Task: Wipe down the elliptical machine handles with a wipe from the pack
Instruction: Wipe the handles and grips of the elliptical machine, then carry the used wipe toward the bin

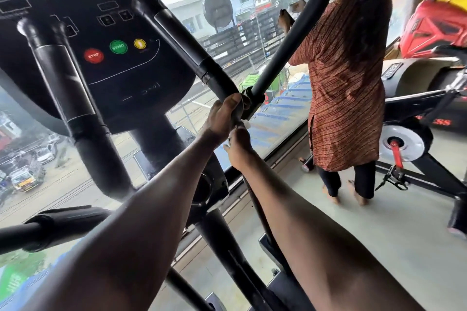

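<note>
Window glass and street behind the black console with red stop button [93, 55]; just right of it, my left hand [222, 118] grips the black padded handle [202, 58], right hand [238, 149] pinching the small white wipe [246, 124] against it—scrap could slip loose and drop.

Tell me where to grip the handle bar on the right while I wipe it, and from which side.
Grip the handle bar just above the joint, where the left hand already wraps it from below. The bar slopes down from the console and is round, so fingers curl round it there. That probably leaves the stretch below free for the right hand pinching the wipe.
</note>
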